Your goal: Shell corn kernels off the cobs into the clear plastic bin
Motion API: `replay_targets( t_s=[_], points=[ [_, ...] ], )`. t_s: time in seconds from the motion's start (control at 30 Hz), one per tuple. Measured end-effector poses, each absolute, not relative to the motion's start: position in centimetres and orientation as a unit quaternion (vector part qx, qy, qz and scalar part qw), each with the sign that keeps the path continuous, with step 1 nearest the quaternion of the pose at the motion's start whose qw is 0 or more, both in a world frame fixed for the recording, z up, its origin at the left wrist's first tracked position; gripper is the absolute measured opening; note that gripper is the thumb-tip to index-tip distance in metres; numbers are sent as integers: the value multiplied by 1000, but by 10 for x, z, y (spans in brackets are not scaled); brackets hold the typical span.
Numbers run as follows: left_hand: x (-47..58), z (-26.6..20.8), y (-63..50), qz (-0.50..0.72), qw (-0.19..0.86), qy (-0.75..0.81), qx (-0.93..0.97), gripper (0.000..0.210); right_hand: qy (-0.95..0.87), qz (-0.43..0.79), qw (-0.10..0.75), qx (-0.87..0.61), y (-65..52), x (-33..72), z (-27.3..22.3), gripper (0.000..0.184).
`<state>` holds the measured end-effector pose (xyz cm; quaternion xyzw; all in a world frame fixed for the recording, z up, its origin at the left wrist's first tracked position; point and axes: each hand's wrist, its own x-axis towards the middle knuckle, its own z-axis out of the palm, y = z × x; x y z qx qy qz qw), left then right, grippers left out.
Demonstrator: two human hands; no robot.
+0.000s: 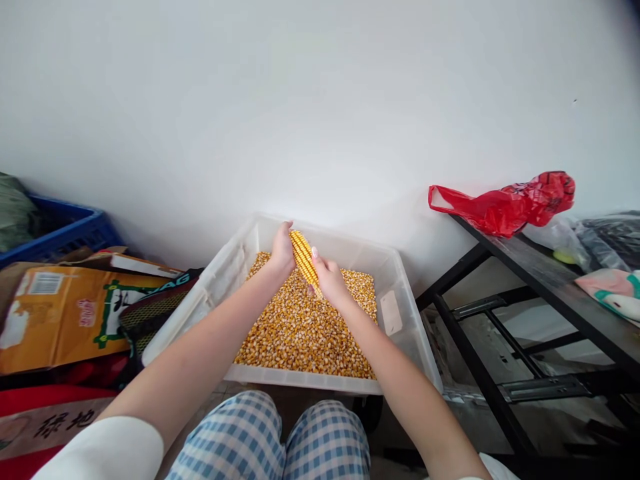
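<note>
Corn cob (303, 259), one, yellow, rows of kernels on it; held aslant above a tub, top leaning left, pale lower end to the right.

Left hand (284, 248): closed around the upper end. Right hand (329, 279): gripping the lower part, thumb laid along the kernel rows.

Tub (320, 381), one, translucent plastic, open top; both hands within its rim, nearer the far edge than the near one, with side room to left and right. Far edge just beside a white wall (320, 107); near edge just beyond the checked knees (240, 437).

Loose kernels (310, 333), a broad bed across the floor of the tub, below rim height.

Left flank: cardboard box (75, 313) and dark mesh bag (150, 310), close to the tub's edge.

Right flank: black-framed table (545, 267), carrying a red plastic bag (515, 205).
</note>
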<state>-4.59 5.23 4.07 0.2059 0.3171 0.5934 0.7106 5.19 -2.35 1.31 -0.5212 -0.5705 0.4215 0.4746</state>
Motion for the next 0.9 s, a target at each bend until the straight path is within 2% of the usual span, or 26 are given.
replay_targets(
  t_s=[0.27, 0.4, 0.57, 0.77, 0.9],
  points=[
    [-47, 40, 52, 591, 703, 340, 202, 25, -554, 419, 468, -546, -23, 50, 15, 57],
    [-45, 43, 50, 592, 707, 313, 228, 25, -544, 362, 471, -593, -16, 60, 13, 58],
    [-41, 41, 50, 599, 696, 294, 265, 25, -630, 337, 432, -551, -17, 65, 19, 58],
    [-36, 29, 53, 606, 678, 313, 273, 24, -678, 213, 386, -588, -24, 61, 23, 58],
    [-36, 29, 52, 597, 688, 320, 260, 24, -653, 187, 405, -612, -20, 62, 17, 58]
  ],
)
